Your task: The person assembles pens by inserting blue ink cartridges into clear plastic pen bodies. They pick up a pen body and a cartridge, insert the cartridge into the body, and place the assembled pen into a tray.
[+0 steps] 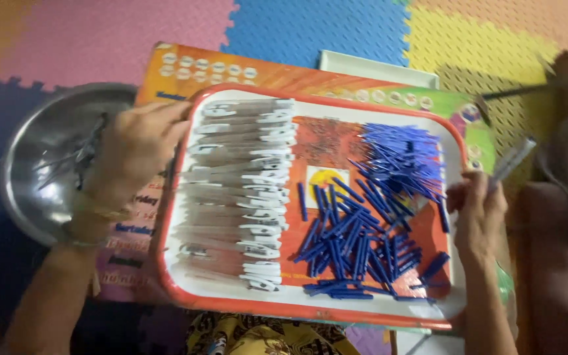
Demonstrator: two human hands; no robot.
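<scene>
Holding the red tray [310,314] at both side edges | left hand [136,148] wraps its left rim, right hand [476,217] pinches a clear tube [511,160] | blue sticks [369,223] piled right, white clips [258,197] lined left | next: keep it level, I think.
</scene>
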